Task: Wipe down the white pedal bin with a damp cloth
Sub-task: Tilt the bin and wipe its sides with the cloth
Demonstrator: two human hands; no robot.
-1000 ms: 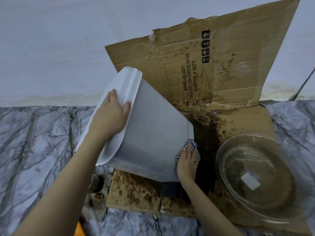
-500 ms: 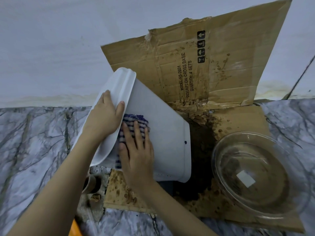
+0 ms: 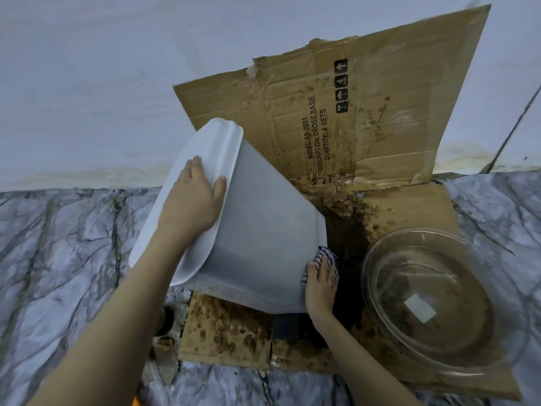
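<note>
Now flat left hand [image 3: 193, 200] steadies tilted smooth white bin [image 3: 263, 230]; right hand [image 3: 320, 285], fingers straight, presses striped cloth [image 3: 326, 254].

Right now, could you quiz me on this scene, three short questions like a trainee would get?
1. True or false: the white pedal bin stands upright on the cardboard.
2. The right hand presses the striped cloth against the bin's: A) top rim B) lower corner C) pedal.
3. Fill in: the left hand rests on the bin's ____.
Key: 1 false, it is tilted; 2 B; 3 lid.
</note>
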